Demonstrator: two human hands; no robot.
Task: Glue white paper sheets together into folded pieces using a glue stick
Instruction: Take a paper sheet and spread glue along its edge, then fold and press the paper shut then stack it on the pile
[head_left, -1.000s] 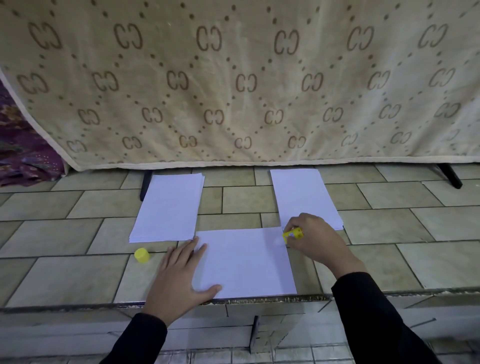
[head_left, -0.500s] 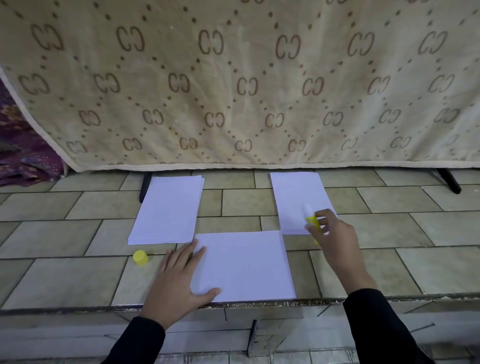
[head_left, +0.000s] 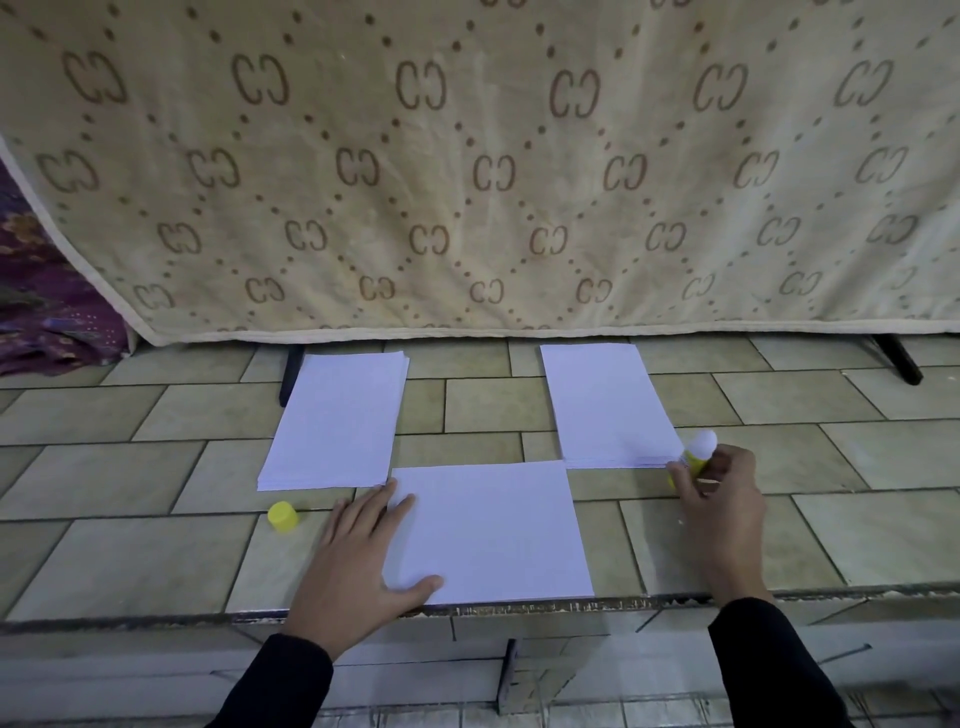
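A white paper sheet (head_left: 498, 530) lies at the front edge of the tiled table (head_left: 883, 535). My left hand (head_left: 358, 566) rests flat on its left side, fingers spread. To the right, my right hand (head_left: 724, 514) holds an uncapped yellow glue stick (head_left: 698, 452) upright on the table, white tip up, beside the near right corner of the right paper stack (head_left: 605, 405). The left paper stack (head_left: 337, 421) lies behind my left hand. The yellow cap (head_left: 282, 516) stands on the table left of my left hand.
A beige patterned blanket (head_left: 478, 166) hangs behind the table. Purple cloth (head_left: 47, 306) shows at far left. Black legs (head_left: 901, 358) stick out under the blanket at the table's back.
My right hand has carried the glue stick from the sheet's top right corner out to the right, and now stands it on the table beside the right stack. My left hand stays on the sheet.
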